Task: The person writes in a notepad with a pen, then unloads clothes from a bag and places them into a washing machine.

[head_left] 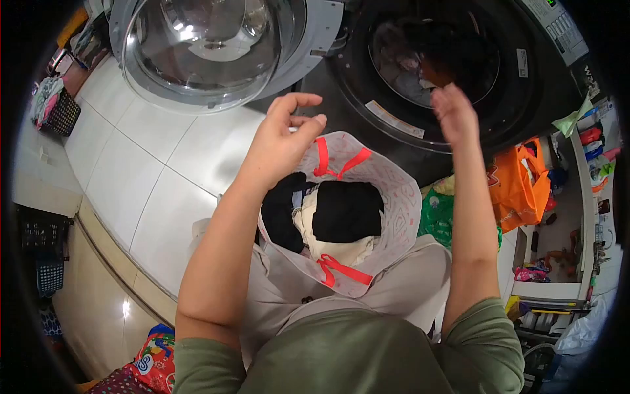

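My left hand [285,131] hovers over the left rim of a white patterned bag [399,187] with red ribbon ties. Its fingers are bent, thumb and forefinger apart, with nothing between them. Folded black cloth [348,211] and cream cloth [348,251] lie in the bag, which stands between my legs. My right hand [454,115] is at the lower rim of the dark front-loading washing machine [357,85], fingers stretched toward the drum and slightly blurred; I see nothing held in it. Dark and pale clothes [407,72] lie inside the drum.
The machine's round glass door [197,72] hangs open at upper left. An orange bag [522,187] and a green bag [436,213] stand right, beside a shelf unit [551,289]. A laundry basket [62,113] stands far left on the white tiles [151,171].
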The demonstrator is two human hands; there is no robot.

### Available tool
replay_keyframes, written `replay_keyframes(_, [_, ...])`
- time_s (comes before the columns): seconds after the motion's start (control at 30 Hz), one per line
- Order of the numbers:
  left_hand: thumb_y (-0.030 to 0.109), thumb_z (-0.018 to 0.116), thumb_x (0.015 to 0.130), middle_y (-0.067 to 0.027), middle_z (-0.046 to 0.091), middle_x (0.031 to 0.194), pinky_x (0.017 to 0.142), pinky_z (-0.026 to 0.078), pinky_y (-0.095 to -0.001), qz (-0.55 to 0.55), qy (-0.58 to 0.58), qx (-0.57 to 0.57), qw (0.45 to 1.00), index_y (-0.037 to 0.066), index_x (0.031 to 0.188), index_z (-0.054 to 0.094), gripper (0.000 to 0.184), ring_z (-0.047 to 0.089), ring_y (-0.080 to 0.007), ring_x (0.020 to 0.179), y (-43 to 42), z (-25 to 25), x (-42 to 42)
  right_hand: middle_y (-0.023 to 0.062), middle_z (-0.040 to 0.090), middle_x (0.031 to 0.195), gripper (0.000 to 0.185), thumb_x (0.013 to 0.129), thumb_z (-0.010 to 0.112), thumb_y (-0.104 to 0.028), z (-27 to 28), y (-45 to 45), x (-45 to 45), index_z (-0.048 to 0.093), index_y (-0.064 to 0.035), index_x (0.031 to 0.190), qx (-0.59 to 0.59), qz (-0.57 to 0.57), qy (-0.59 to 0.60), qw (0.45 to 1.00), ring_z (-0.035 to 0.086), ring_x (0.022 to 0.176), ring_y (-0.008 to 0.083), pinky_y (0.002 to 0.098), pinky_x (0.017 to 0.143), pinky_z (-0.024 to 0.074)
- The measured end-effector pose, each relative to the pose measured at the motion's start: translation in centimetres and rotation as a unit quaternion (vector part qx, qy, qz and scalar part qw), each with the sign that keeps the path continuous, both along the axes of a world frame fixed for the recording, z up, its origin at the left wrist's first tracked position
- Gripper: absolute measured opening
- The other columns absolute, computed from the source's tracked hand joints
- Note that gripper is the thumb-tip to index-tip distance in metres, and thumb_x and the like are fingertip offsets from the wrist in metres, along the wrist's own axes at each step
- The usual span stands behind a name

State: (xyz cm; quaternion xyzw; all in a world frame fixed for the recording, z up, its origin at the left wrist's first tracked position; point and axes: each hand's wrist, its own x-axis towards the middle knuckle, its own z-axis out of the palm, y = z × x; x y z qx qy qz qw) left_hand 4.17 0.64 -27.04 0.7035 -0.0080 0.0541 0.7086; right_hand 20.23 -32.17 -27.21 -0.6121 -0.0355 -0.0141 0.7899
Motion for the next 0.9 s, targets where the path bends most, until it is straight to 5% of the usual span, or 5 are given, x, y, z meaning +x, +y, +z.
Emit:
replay_keyframes(0.1, [0.016, 0.064, 0.090, -0.0048, 0.064, 0.094, 0.085, 0.044, -0.0268, -0.010, -0.005, -0.001, 1.000, 0.005, 0.122, 0.057, 0.035, 0.057, -0.0098, 0.090, 0.1, 0.2, 0.0, 0.0053, 0.066, 0.088, 0.027, 0.086, 0.070, -0.025, -6.0, 2.9, -4.8, 0.063, -0.0045, 0.102, -0.409, 0.159, 0.051, 0.897, 0.061, 0.071, 0.0153, 0.0298, 0.068, 0.0515])
replay_keyframes(0.27, [0.016, 0.063, 0.091, -0.0044, 0.064, 0.090, 0.085, 0.044, -0.0262, -0.015, -0.013, 0.035, 0.999, 0.004, 0.119, 0.060, 0.030, 0.059, -0.0096, 0.089, -0.2, -0.2, 0.0, 0.0183, 0.054, 0.130, 0.092, 0.071, 0.081, -0.033, -17.8, 3.6, -14.0, 0.034, -0.0107, 0.146, -0.784, 0.471, -0.066, 0.400, 0.054, 0.120, 0.0360, 0.0443, 0.096, 0.0472])
replay_keyframes(0.47, [0.016, 0.063, 0.091, -0.0039, 0.065, 0.089, 0.082, 0.045, -0.0256, -0.025, 0.000, 0.046, 0.999, 0.004, 0.117, 0.061, 0.029, 0.059, -0.0098, 0.089, 0.4, -0.4, 0.0, 0.0163, 0.064, 0.118, 0.051, 0.076, 0.075, -0.021, -24.6, 1.7, -12.2, 0.059, -0.0051, 0.122, -0.793, 0.474, -0.056, 0.378, 0.064, 0.104, 0.0339, 0.0447, 0.088, 0.0523])
replay_keyframes(0.73, [0.038, 0.076, 0.077, -0.0197, 0.052, 0.130, 0.099, 0.043, -0.0363, -0.231, -0.093, 0.333, 0.909, 0.000, 0.135, 0.047, 0.075, 0.053, -0.0318, 0.117, -0.7, -2.8, -1.1, 0.0040, 0.065, 0.090, 0.024, 0.078, 0.067, 0.000, -0.3, 7.6, -12.1, 0.063, -0.0010, 0.101, -0.263, 0.281, -0.050, 0.922, 0.061, 0.082, 0.0130, 0.0276, 0.076, 0.0496])
replay_keyframes(0.9, [0.031, 0.069, 0.078, -0.0234, 0.058, 0.122, 0.094, 0.047, -0.0381, -0.278, 0.143, 0.242, 0.919, -0.001, 0.133, 0.047, 0.067, 0.059, -0.0357, 0.110, -4.1, -2.0, -0.4, 0.0020, 0.062, 0.103, 0.036, 0.085, 0.063, 0.001, 1.7, 8.4, -13.8, 0.055, -0.0020, 0.120, -0.108, 0.149, -0.102, 0.978, 0.058, 0.094, 0.0100, 0.0250, 0.087, 0.0473])
